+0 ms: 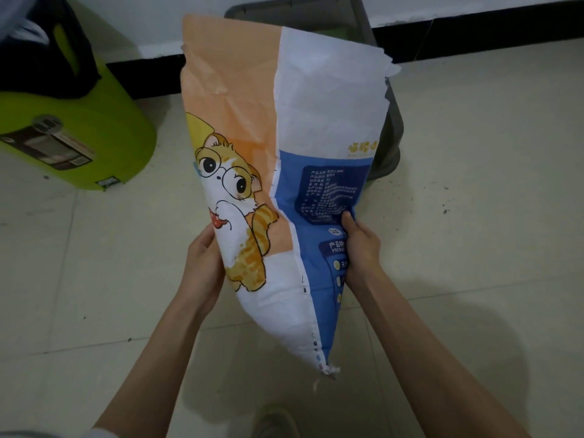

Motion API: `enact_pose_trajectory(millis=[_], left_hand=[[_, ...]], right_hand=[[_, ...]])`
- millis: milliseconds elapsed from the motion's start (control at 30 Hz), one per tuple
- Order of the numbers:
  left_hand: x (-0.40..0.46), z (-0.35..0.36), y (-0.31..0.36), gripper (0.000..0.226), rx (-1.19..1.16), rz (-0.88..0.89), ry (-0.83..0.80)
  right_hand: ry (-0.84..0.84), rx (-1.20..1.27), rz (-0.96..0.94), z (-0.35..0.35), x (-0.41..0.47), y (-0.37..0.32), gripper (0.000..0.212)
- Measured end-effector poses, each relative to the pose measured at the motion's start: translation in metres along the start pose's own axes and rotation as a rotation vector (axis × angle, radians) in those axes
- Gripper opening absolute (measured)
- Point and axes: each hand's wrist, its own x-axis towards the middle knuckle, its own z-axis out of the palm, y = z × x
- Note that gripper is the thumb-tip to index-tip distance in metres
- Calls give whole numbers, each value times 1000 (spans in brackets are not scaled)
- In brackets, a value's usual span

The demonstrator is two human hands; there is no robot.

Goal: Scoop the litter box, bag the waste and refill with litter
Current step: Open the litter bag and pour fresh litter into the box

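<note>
A big litter bag (278, 128), orange, white and blue with a cartoon cat, is held up off the floor with its torn open end tipped away from me. It points toward the grey litter box (392, 121), which the bag mostly hides. My left hand (202, 260) grips the bag's left side by the cat print. On the blue panel, my right hand (360, 245) grips the right side. The bag's sewn bottom corner points down toward me. No litter is visible coming out.
A lime-green bin (94, 121) lined with a dark bag stands at the left on the pale tiled floor (474, 216). A black skirting strip runs along the white wall behind. Dark specks dot the floor to the right of the box.
</note>
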Motion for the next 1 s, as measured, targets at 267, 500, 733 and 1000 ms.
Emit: enact_pose_trajectory(millis=[267, 500, 733, 1000], left_hand=[[-16, 6, 17, 42, 13, 149, 71], [-11, 22, 12, 21, 110, 140, 189], [-10, 22, 4, 22, -6, 110, 320], [-18, 14, -3, 21, -35, 44, 248]], right_hand=[[28, -52, -4, -4, 5, -1, 31], [36, -57, 19, -4, 5, 0, 36], [-185, 33, 27, -9, -1, 12, 50], [-114, -60, 23, -10, 0, 21, 43]])
